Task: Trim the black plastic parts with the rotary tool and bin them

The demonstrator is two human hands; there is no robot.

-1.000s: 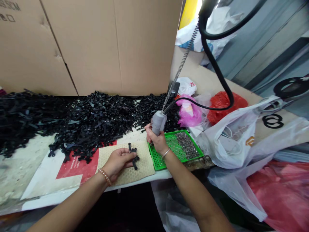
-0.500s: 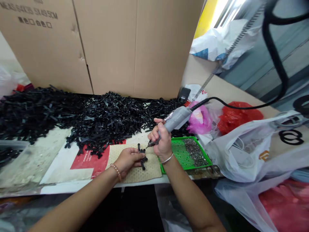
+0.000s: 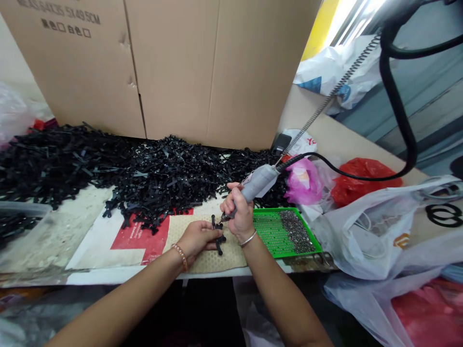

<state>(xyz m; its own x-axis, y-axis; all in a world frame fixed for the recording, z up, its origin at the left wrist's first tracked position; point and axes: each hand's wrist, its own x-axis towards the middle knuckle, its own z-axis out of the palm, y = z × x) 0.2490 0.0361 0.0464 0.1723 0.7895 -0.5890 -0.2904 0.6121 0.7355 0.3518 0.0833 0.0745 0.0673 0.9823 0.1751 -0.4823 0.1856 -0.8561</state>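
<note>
- Seen from the head camera, a worker's left hand [image 3: 198, 237] closes thumb and fingers on a black plastic part [image 3: 219, 248] with knobbed ends, pinning it over a tan, honeycomb-patterned mat [image 3: 227, 262] at the table's near edge.
- The right hand [image 3: 238, 212], fingers wrapped tight, grips a gray electric screwdriver [image 3: 261, 180], its tip angled down to the left at the upper end of the part; whether the two touch cannot be told.
- A coiled spring [image 3: 325, 103] and a black cable [image 3: 402, 113] run from the tool's rear toward the upper right.
- Just right of the mat, beside the right wrist, lies a green tray [image 3: 289, 255], small metal fasteners [image 3: 296, 233] heaped at its right side.
- Beyond both hands, a long heap of black plastic parts [image 3: 170, 176] spreads across the table below a tall cardboard box [image 3: 177, 67]; more dark pieces sit in a clear plastic bin [image 3: 34, 208] at far left.
- Plastic bags crowd the right: a pink bag [image 3: 306, 180] behind the tray, a red bag [image 3: 363, 180] next along, and a translucent white bag [image 3: 376, 260] nearer the worker.
</note>
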